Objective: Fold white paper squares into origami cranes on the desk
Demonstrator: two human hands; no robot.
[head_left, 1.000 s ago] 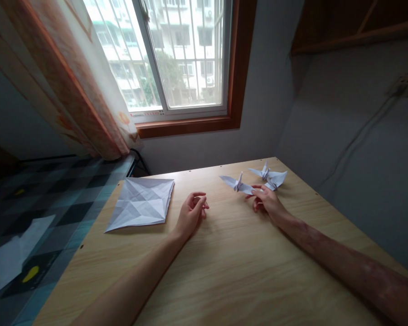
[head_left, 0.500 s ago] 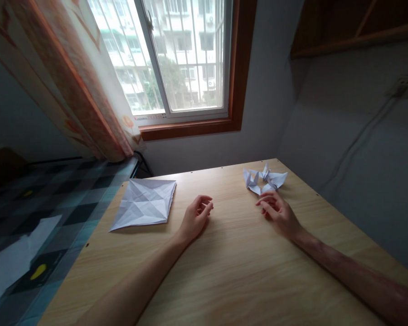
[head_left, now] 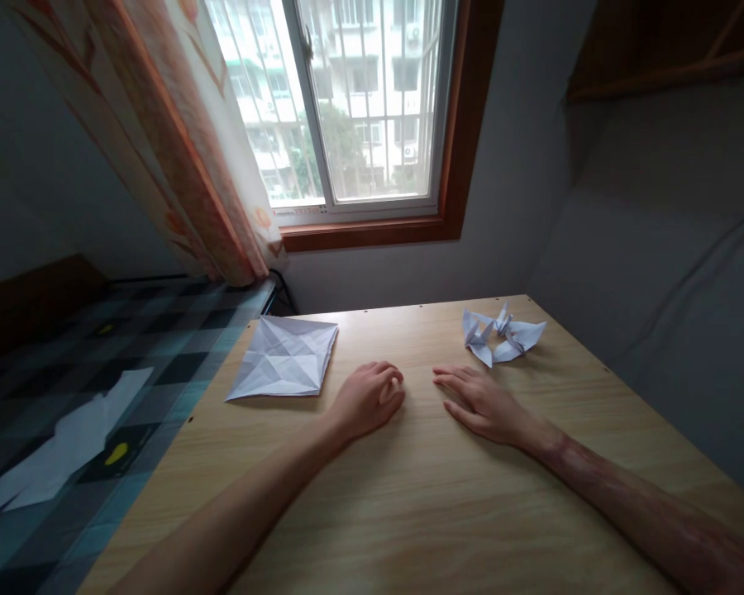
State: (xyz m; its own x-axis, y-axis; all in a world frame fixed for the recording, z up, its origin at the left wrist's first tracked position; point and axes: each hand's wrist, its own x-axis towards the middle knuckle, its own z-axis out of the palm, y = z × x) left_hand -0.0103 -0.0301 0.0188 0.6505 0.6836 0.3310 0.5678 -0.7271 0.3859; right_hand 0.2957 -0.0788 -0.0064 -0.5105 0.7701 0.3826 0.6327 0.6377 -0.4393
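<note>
My left hand (head_left: 372, 398) rests on the wooden table (head_left: 372, 512) with its fingers loosely bent and a gap between thumb and forefinger; nothing shows in it. To its left lies a square of white paper (head_left: 285, 361) crossed by many crease lines, apart from the hand. My right hand (head_left: 480, 402) lies flat and open on the wood, palm down, thumb spread from the fingers, holding nothing. Just beyond it stand several folded white paper cranes (head_left: 517, 337), close together near the far right corner; the hand does not touch them.
A bed with a checked cover (head_left: 223, 310) stands left of the table, with torn-looking white paper (head_left: 80, 442) on it. Behind are a curtain (head_left: 179, 165) and a barred window (head_left: 378, 116). A wall shelf (head_left: 670, 78) hangs at upper right.
My right hand has moved left, away from the paper cranes, and flattened onto the table. My left hand has turned more palm down. The view has shifted left.
</note>
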